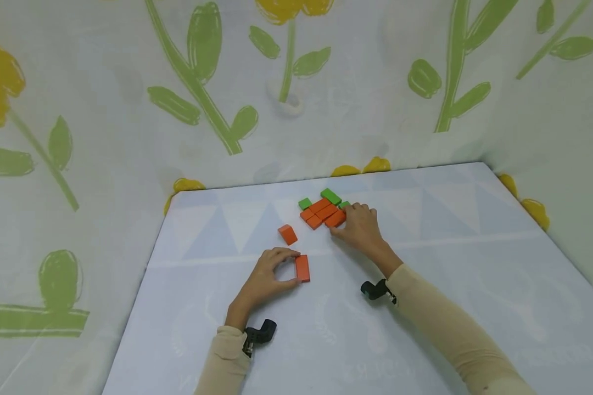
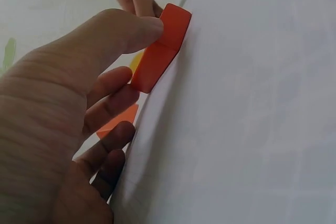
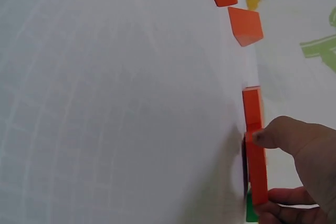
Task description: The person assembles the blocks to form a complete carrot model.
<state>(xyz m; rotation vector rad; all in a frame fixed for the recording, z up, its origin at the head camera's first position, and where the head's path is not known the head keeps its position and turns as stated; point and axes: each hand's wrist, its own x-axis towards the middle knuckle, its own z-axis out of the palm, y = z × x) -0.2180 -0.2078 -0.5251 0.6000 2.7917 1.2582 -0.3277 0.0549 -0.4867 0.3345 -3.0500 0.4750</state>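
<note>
My left hand (image 1: 292,267) pinches a loose orange block (image 1: 302,268) between thumb and forefinger; the block lies on the white table (image 1: 227,329). In the left wrist view the thumb (image 2: 126,30) presses on that orange block (image 2: 160,48). My right hand (image 1: 343,220) grips an orange block (image 1: 336,218) at the right edge of a cluster of orange blocks (image 1: 320,210). The right wrist view shows this orange block (image 3: 255,166) held between thumb and fingers. Green blocks (image 1: 330,195) lie at the cluster's far side. A single orange block (image 1: 287,234) sits between the two hands.
The table is walled at the back and both sides by a white cloth (image 1: 128,109) printed with green stems and yellow flowers. A black wrist camera mount (image 1: 374,289) sits on each forearm. The tabletop extends bare to the right of the cluster.
</note>
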